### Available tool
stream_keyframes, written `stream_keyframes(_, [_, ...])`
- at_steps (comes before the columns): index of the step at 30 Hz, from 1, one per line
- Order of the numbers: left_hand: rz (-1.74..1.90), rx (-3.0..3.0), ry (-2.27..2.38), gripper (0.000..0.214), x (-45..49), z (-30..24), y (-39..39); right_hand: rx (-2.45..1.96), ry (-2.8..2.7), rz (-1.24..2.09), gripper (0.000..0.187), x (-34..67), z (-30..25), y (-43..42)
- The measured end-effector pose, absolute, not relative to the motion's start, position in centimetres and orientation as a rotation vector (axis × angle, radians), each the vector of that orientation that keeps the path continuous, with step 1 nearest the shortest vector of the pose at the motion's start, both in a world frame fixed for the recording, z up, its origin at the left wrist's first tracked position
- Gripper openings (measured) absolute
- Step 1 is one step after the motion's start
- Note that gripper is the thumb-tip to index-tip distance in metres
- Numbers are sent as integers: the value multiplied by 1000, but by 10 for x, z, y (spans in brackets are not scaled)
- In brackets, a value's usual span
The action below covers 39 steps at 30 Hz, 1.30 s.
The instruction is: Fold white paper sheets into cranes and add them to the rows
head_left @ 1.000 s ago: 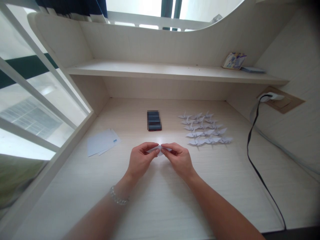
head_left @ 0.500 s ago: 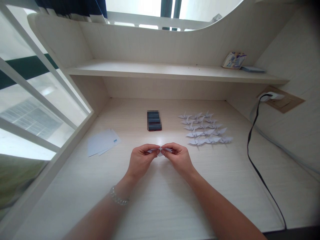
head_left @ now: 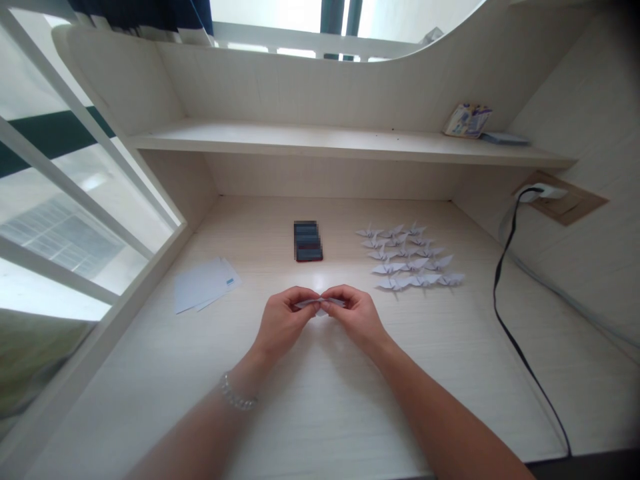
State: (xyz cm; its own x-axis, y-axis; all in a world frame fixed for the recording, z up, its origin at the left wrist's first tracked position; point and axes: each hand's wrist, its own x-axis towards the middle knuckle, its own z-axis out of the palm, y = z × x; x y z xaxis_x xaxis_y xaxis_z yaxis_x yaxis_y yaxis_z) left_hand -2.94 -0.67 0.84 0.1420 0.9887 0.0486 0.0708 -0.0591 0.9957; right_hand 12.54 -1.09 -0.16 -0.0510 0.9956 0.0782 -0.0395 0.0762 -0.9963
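Note:
Both my hands meet over the middle of the pale wooden desk point(head_left: 320, 400), pinching one small folded piece of white paper point(head_left: 319, 303) between them. My left hand point(head_left: 283, 321), with a bead bracelet on its wrist, grips the paper's left end with closed fingers. My right hand point(head_left: 353, 316) grips the right end the same way. Most of the paper is hidden by my fingers. To the right, behind my hands, several finished white paper cranes point(head_left: 410, 259) lie in rows on the desk.
A few loose white sheets point(head_left: 205, 285) lie at the left near the window frame. A dark phone point(head_left: 307, 241) lies behind my hands. A black cable point(head_left: 505, 293) runs from a wall socket point(head_left: 547, 193) down the desk's right side. A shelf point(head_left: 350, 143) above holds a small packet point(head_left: 467, 120).
My fingers have drawn closer together on the paper, pressing its middle flatter. The hands stay in the same spot on the desk.

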Motion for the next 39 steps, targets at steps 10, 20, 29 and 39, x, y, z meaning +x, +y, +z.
stream_keyframes(10, [1038, 1293, 1115, 19, -30, 4, -4, -1214, -1379, 1199, 16, 128, -2, -11])
stream_keyframes(20, [948, 1114, 1022, 20, -30, 7, -2, -1186, -1158, 1415, 17, 128, 4, -13])
stream_keyframes(29, [954, 1141, 1061, 21, -30, 8, -3, -1163, -1063, 1466, 19, 126, 3, -13])
stream_keyframes(39, [928, 1150, 1032, 16, -31, 7, -2, -1118, -1023, 1485, 17, 125, 2, -15])
